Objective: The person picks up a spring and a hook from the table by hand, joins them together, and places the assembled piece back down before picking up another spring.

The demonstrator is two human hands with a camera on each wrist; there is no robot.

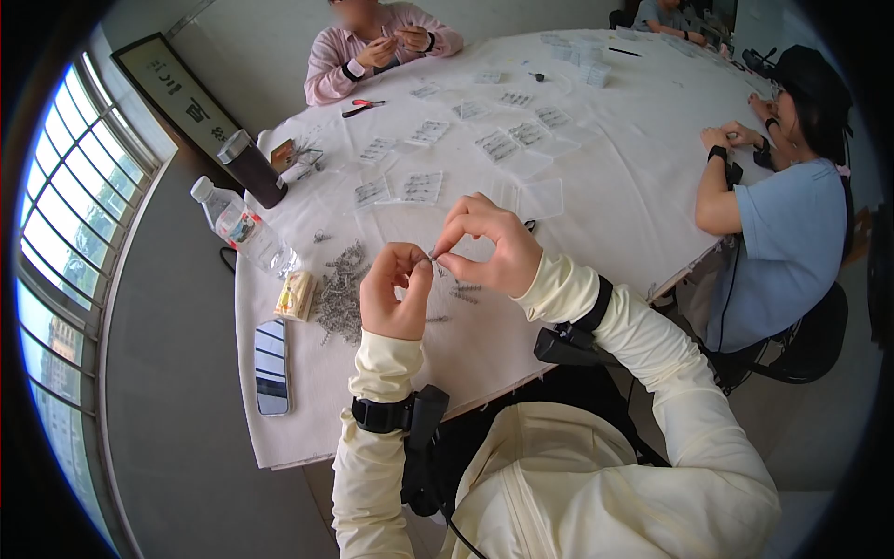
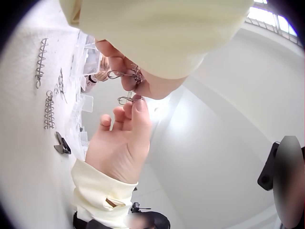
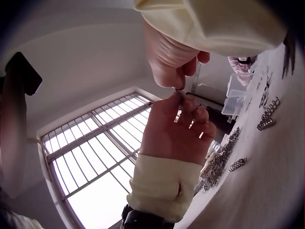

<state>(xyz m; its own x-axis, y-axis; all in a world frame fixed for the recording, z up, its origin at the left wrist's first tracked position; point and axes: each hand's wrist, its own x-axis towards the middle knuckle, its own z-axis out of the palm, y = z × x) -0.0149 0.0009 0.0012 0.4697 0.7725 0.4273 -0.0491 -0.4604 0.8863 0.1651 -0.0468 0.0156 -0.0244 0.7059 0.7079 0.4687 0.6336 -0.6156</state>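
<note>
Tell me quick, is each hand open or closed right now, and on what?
Left hand: closed, pinching a coiled metal spring.
Right hand: closed, pinching a bent metal wire.

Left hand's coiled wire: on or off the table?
Off: the left hand holds the coiled wire up, clear of the table in the left wrist view.

Near left: phone (image 1: pixel 273 368) lying flat, yellowish packet (image 1: pixel 295 296) just beyond. Farther: clear bottle (image 1: pixel 244 226), then dark flask (image 1: pixel 253 170). Barred window (image 1: pixel 74 168), left. Person in blue (image 1: pixel 784 238) seated right.
</note>
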